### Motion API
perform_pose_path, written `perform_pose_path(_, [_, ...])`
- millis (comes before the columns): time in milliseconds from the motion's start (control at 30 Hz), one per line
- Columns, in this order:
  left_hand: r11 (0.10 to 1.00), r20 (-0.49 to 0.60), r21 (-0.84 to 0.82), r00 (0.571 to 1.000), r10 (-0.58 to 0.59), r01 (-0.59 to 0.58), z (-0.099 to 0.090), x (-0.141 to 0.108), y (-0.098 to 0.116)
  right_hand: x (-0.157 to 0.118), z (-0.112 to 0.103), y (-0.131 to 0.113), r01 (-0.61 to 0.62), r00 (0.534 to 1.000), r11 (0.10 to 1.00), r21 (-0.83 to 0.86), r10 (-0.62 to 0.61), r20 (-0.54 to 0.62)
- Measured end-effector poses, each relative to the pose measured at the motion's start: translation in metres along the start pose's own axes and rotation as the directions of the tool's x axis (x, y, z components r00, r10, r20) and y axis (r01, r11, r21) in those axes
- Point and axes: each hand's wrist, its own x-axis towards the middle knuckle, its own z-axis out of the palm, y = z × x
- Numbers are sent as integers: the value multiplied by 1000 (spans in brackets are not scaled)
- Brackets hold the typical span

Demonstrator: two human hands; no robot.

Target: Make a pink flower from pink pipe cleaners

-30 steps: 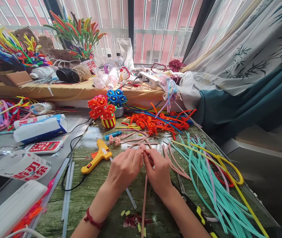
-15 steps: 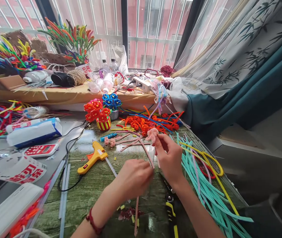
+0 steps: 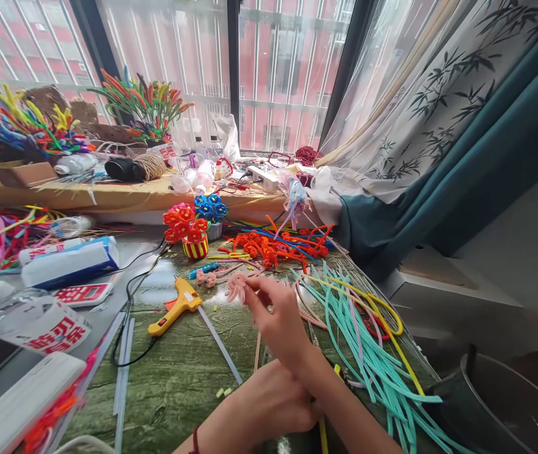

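A looped pale pink pipe-cleaner flower (image 3: 236, 288) with a stem hanging down is pinched in the fingertips of my right hand (image 3: 282, 318). My left hand (image 3: 278, 396) passes beneath the right forearm, and its fingers are hidden there. Black-and-yellow pliers (image 3: 324, 435) lie by that hand, mostly covered; whether the fingers touch them I cannot tell. Beyond the flower lie small pink pipe-cleaner pieces (image 3: 211, 279) and a blue tube (image 3: 203, 271). A yellow hot glue gun (image 3: 177, 307) rests to the left, with a glue stick (image 3: 222, 345) sticking out behind it.
Turquoise pipe cleaners (image 3: 368, 353) spread on the right beside a yellow bundle (image 3: 387, 312). Orange-red pieces (image 3: 269, 246) lie at the back, near a striped pot of red flowers (image 3: 196, 246). A white-and-blue package (image 3: 70, 261) and a calculator (image 3: 84, 294) lie left; a dark bin (image 3: 500, 397) stands right.
My left hand has moved right, under my right forearm toward the pliers. My right hand, still pinching the pink flower, appears further left and lower. The camera view has shifted.
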Motion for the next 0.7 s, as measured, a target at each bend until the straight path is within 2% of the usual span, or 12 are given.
perform_pose_path(167, [997,-50,-54,998,48,-51,-4,15,-20,15,-9,7,-21,998,997,78,26,-63])
perform_pose_path(333, [993,-74,-99,996,53,-60,-5,25,-29,29,-9,22,-55,996,979,198,68,-58])
perform_pose_path(600, [953,-2,-296,997,-73,69,-7,21,-42,55,-6,44,-79,995,943,324,95,-35])
perform_pose_path(700, [893,67,-427,990,-122,139,-24,23,-56,63,-9,51,-85,992,940,331,109,-55])
